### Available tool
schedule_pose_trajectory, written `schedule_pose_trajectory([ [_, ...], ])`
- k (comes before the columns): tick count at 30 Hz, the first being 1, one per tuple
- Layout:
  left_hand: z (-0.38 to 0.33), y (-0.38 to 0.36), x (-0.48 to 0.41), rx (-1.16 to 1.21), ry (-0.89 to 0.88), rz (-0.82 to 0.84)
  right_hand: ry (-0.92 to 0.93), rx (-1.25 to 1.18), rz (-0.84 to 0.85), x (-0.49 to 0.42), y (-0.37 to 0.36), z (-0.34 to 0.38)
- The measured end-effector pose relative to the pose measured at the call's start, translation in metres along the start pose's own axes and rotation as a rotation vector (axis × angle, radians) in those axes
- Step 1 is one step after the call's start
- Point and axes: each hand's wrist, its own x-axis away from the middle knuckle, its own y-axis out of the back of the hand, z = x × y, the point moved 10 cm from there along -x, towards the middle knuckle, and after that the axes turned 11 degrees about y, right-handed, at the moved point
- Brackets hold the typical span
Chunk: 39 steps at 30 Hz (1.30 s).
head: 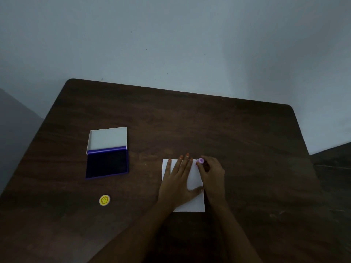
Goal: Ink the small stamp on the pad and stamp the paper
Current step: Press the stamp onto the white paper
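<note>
Currently stamping: my right hand (211, 172) is pinching the stamp (201, 161) at the paper's (193, 200) top right corner, my left hand (177, 182) is lying spread flat, pinning the sheet. Can't tell if the face is touching down yet. Next: probably pressing straight down, no sliding, since it's sitting close to the edge. The pad (106, 164) is lying open, well left; the table (247, 133) is giving free room all round.

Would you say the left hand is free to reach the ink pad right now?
Probably yes: the left hand only lies flat on the paper, and bare table separates it from the open ink pad.
</note>
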Motion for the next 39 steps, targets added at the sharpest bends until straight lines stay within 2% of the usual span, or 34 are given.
schedule_pose_trajectory([
  [12, 0.0, -0.001, -0.001, -0.013, 0.002, 0.005, -0.05, 0.095, 0.125, 0.001, -0.011, -0.004],
  [18, -0.004, 0.004, -0.001, -0.034, -0.016, -0.029, 0.001, 0.1, 0.044, 0.001, -0.003, 0.005],
  [39, -0.002, 0.001, -0.003, -0.026, -0.006, -0.018, 0.028, 0.107, 0.055, 0.004, -0.003, 0.007],
])
